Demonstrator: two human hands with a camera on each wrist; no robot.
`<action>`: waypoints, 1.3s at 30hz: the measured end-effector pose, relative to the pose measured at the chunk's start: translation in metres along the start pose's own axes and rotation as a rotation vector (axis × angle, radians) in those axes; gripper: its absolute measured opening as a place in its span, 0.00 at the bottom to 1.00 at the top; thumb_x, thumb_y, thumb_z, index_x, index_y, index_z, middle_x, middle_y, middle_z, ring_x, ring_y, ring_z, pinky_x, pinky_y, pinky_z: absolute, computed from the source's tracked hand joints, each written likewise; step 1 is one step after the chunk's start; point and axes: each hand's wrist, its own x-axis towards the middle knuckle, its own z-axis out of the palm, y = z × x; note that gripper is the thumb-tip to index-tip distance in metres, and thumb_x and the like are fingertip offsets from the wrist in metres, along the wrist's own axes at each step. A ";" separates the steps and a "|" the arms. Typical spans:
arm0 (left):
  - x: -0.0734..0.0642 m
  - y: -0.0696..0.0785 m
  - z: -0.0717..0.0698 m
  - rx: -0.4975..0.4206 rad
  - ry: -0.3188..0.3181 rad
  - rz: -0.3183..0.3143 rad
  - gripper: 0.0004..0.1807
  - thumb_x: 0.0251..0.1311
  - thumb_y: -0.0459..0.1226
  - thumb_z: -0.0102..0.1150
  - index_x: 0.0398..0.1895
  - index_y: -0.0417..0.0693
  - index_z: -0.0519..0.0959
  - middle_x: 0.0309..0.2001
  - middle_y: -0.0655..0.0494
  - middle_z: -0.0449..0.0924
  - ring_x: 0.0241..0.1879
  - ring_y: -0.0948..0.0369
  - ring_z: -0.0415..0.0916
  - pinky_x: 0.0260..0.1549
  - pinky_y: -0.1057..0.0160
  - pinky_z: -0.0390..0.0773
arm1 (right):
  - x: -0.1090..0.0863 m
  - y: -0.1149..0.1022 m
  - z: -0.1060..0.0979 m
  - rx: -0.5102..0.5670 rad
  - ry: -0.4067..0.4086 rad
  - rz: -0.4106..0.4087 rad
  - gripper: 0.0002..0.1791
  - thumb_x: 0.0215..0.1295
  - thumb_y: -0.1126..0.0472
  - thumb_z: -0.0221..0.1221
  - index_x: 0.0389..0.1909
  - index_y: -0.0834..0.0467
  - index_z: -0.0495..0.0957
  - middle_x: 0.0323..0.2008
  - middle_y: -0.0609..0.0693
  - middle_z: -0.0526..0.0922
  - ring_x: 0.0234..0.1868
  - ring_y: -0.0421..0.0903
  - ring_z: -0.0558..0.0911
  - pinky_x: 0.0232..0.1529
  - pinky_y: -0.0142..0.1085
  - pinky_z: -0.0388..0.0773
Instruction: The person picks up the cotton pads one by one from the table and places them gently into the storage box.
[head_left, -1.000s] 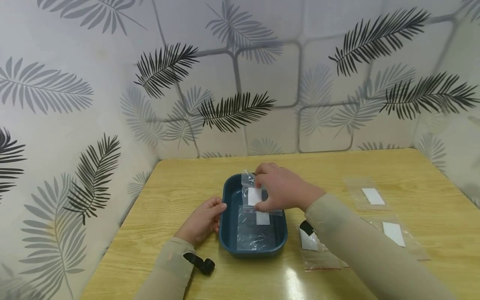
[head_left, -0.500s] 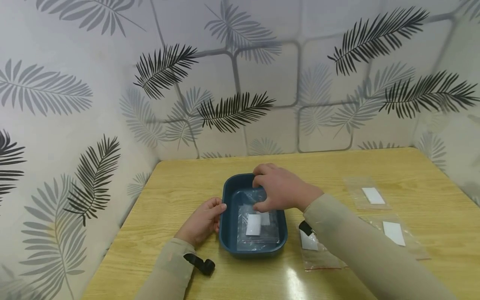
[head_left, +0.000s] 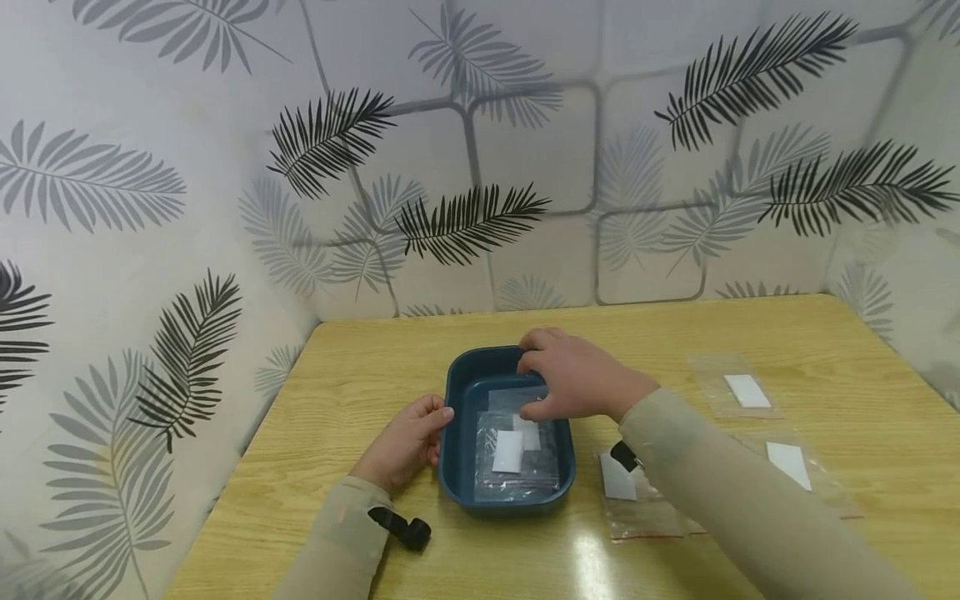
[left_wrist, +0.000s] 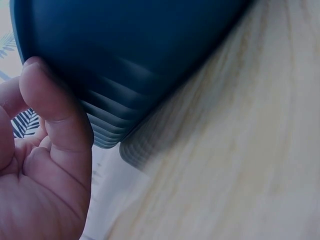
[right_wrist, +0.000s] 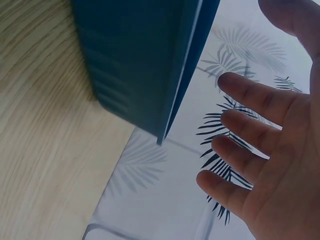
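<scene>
A dark blue plastic bin (head_left: 467, 492) stands on the table with small clear zip bags lying inside. The top bag (head_left: 487, 454) has a white rectangular piece (head_left: 507, 451) in it. Another white piece (head_left: 528, 433) shows beneath, farther right. My left hand (head_left: 405, 437) grips the bin's left rim, and the left wrist view shows its thumb (left_wrist: 52, 100) against the ribbed wall. Over the bin's right rim hovers my right hand (head_left: 573, 375), holding nothing. Its fingers (right_wrist: 250, 127) are spread and apart from the bin in the right wrist view.
To the right, more clear bags with white pieces lie on the wooden table (head_left: 360, 358): one far bag (head_left: 716, 398), one nearer bag (head_left: 821, 487), and one bag (head_left: 637, 521) partly under my right forearm. A leaf-patterned wall (head_left: 525, 150) rises behind the table.
My right hand has let go of a bag, which dropped onto the others in the bin. Then the hand shifted slightly right. My left hand stays on the rim.
</scene>
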 end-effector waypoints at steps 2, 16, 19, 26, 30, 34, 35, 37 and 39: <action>0.000 -0.001 0.000 0.004 0.000 0.000 0.10 0.77 0.40 0.51 0.42 0.42 0.68 0.25 0.54 0.71 0.20 0.60 0.67 0.20 0.66 0.71 | -0.003 0.005 0.001 0.003 -0.001 0.014 0.29 0.56 0.38 0.69 0.52 0.54 0.83 0.65 0.54 0.71 0.65 0.56 0.70 0.61 0.52 0.72; 0.001 -0.001 0.000 -0.005 0.002 -0.005 0.09 0.77 0.40 0.51 0.42 0.43 0.68 0.26 0.54 0.70 0.20 0.60 0.66 0.20 0.66 0.71 | -0.036 0.048 0.006 0.059 0.007 0.111 0.27 0.56 0.41 0.69 0.50 0.55 0.84 0.65 0.58 0.71 0.65 0.61 0.71 0.61 0.56 0.71; 0.001 0.000 0.001 -0.010 0.014 -0.010 0.09 0.77 0.39 0.51 0.42 0.43 0.68 0.26 0.53 0.70 0.20 0.60 0.66 0.20 0.66 0.71 | -0.044 0.057 0.004 0.074 0.009 0.124 0.25 0.57 0.42 0.68 0.49 0.54 0.84 0.64 0.59 0.72 0.64 0.62 0.72 0.60 0.57 0.71; -0.001 0.000 0.003 -0.003 0.025 -0.011 0.10 0.76 0.40 0.52 0.42 0.42 0.68 0.25 0.54 0.71 0.20 0.59 0.66 0.20 0.66 0.71 | -0.062 0.079 0.004 0.096 -0.019 0.181 0.24 0.59 0.44 0.68 0.50 0.55 0.84 0.65 0.60 0.71 0.66 0.63 0.70 0.62 0.58 0.70; -0.001 -0.001 0.003 -0.019 0.021 -0.017 0.10 0.76 0.40 0.52 0.42 0.43 0.68 0.25 0.54 0.71 0.20 0.59 0.66 0.19 0.66 0.71 | -0.076 0.094 0.005 0.112 -0.031 0.205 0.24 0.61 0.44 0.68 0.51 0.56 0.83 0.66 0.63 0.70 0.65 0.65 0.69 0.62 0.59 0.70; -0.001 -0.001 0.003 -0.018 0.017 -0.016 0.09 0.77 0.40 0.52 0.42 0.43 0.68 0.26 0.54 0.70 0.20 0.59 0.65 0.20 0.66 0.70 | -0.091 0.111 0.007 0.130 -0.027 0.231 0.24 0.63 0.46 0.67 0.52 0.58 0.83 0.66 0.65 0.69 0.64 0.68 0.69 0.59 0.62 0.70; -0.001 -0.001 0.002 -0.017 0.017 -0.014 0.10 0.77 0.40 0.51 0.42 0.43 0.68 0.26 0.54 0.70 0.20 0.59 0.66 0.20 0.66 0.70 | -0.095 0.116 0.008 0.133 -0.025 0.239 0.24 0.63 0.46 0.67 0.52 0.58 0.82 0.65 0.65 0.70 0.64 0.68 0.69 0.59 0.62 0.70; -0.001 -0.001 0.002 -0.015 0.018 -0.011 0.10 0.77 0.40 0.51 0.42 0.43 0.68 0.25 0.53 0.70 0.20 0.59 0.66 0.20 0.66 0.70 | -0.103 0.126 0.010 0.139 -0.020 0.252 0.24 0.62 0.46 0.67 0.52 0.58 0.82 0.64 0.66 0.70 0.63 0.69 0.69 0.58 0.62 0.70; -0.001 -0.001 0.001 -0.013 0.019 -0.008 0.10 0.77 0.41 0.51 0.42 0.43 0.68 0.25 0.54 0.70 0.20 0.59 0.66 0.20 0.66 0.71 | -0.110 0.135 0.011 0.142 -0.017 0.264 0.25 0.61 0.46 0.68 0.52 0.60 0.82 0.63 0.67 0.71 0.62 0.70 0.70 0.58 0.63 0.70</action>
